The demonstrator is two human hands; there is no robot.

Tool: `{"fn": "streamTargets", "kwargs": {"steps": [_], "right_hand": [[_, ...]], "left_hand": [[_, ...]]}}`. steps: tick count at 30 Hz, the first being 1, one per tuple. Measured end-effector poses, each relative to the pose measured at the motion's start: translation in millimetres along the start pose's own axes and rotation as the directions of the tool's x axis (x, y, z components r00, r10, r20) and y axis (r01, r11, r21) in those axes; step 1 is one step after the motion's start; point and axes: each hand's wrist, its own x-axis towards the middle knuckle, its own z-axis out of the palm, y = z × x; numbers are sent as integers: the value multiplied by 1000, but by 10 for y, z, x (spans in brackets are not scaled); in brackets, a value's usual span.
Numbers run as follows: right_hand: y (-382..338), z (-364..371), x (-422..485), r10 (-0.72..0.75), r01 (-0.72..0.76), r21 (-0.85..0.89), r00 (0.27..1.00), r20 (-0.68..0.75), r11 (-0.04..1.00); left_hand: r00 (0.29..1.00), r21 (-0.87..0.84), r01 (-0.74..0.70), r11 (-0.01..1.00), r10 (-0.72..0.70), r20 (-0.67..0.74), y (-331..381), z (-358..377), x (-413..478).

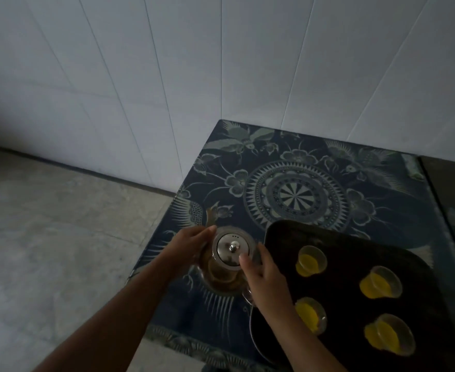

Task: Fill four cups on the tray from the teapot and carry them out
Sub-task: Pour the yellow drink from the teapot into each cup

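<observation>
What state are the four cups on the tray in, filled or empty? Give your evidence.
Filled: all four cups on the tray hold yellow liquid; the exact level cannot be told.

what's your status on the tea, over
Both on teapot: left hand against side, right hand gripping, thumb on lid. Four cups on tray all hold yellow liquid. Nothing blocking tray.
</observation>
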Motion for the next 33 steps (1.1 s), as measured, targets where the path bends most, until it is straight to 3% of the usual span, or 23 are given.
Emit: {"fn": "streamTargets", "kwargs": {"steps": [6,13,20,28,33], "right_hand": [[75,430,95,175,-173,73,984,-26,982],[134,735,169,329,-310,217,943,-53,926],[163,862,263,363,-342,199,928,-84,919],[91,880,284,459,-456,178,888,25,872],[83,846,196,437,-447,155,895,92,881]], "left_hand": [[991,122,4,993,-21,136,-278,-211,392],[973,110,27,994,-52,224,-500,-334,681],[936,68,54,996,-75,344,-550,-366,876],[912,227,-27,974,-69,404,-346,-399,1052],[917,362,-83,928,-71,392,-254,-347,1075]]}}
